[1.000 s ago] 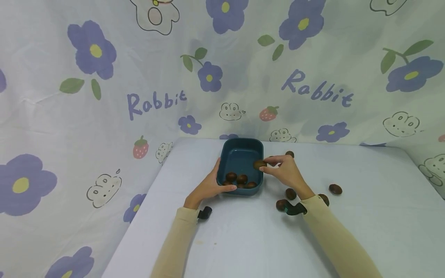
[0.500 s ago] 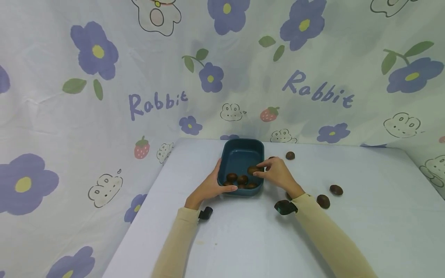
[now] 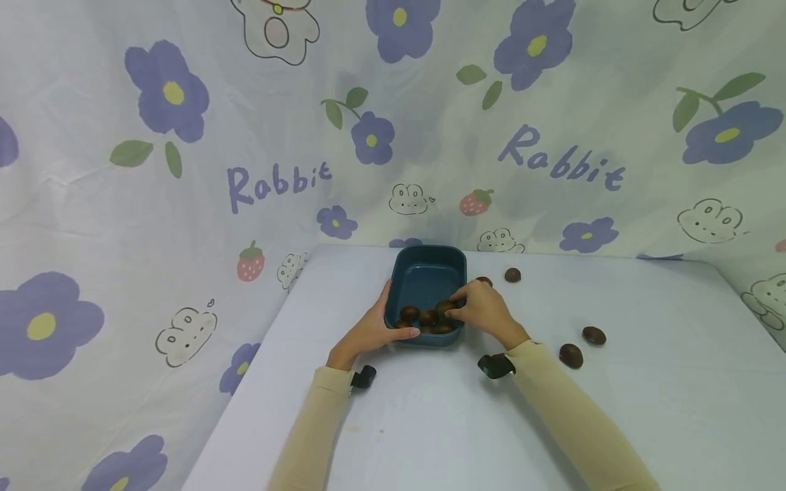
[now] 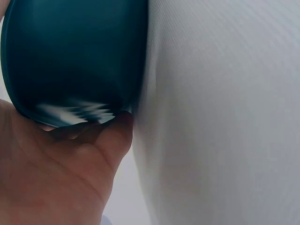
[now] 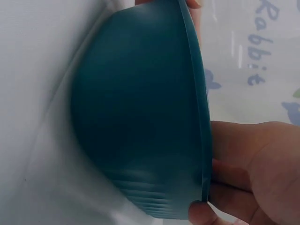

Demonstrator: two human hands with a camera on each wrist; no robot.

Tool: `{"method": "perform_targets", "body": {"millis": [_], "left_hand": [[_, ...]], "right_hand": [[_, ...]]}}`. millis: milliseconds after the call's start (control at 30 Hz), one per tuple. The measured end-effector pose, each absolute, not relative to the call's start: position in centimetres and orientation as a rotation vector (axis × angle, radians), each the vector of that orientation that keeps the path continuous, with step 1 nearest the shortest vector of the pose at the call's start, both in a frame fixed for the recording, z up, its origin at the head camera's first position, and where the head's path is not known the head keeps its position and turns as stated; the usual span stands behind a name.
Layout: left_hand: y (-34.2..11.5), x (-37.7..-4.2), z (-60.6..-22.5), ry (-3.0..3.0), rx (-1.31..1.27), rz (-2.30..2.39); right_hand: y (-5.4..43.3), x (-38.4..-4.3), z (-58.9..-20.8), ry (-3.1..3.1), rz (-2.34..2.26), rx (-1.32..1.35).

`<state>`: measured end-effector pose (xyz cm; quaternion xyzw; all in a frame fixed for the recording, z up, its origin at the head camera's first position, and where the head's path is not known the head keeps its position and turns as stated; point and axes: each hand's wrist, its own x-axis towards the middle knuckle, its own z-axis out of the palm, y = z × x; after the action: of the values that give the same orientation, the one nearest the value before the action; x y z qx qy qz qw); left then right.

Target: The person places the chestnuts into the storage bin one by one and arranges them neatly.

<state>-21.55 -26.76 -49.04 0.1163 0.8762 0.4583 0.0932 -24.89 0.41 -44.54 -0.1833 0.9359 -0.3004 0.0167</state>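
Note:
A dark teal rectangular box (image 3: 400, 269) with rounded corners stands on the white table, and several glossy brown chestnuts lie at its near end, one of them a chestnut (image 3: 409, 313) by the left wall. My left hand (image 3: 370, 329) grips the box's near left corner, thumb over the near rim and fingers along the side. Reaching over the right rim, my right hand (image 3: 485, 308) pinches another chestnut (image 3: 445, 307) low inside the box, beside the others. In the right wrist view its fingers (image 5: 229, 176) bend over the rim, and the chestnut is hidden behind the wall.
Loose chestnuts lie to the right: one chestnut (image 3: 512, 275) far back, a partly covered chestnut (image 3: 484, 280) behind my right hand, and a pair farther right, the nearer chestnut (image 3: 571, 356) close to my sleeve. A patterned cloth (image 3: 270, 123) hangs behind the table.
My right hand has moved left and down over the right rim, bringing its chestnut into the box. The left hand and the box have stayed in place.

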Motion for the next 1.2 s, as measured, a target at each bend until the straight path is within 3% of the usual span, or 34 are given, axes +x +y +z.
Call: {"method": "perform_targets", "body": {"millis": [1200], "left_hand": [[-26.8,-21.4,-48.7,2.603,0.311,1.350]], "right_hand": [[-1.4,-24.7,-44.2,2.923,-0.690,-0.557]]}}
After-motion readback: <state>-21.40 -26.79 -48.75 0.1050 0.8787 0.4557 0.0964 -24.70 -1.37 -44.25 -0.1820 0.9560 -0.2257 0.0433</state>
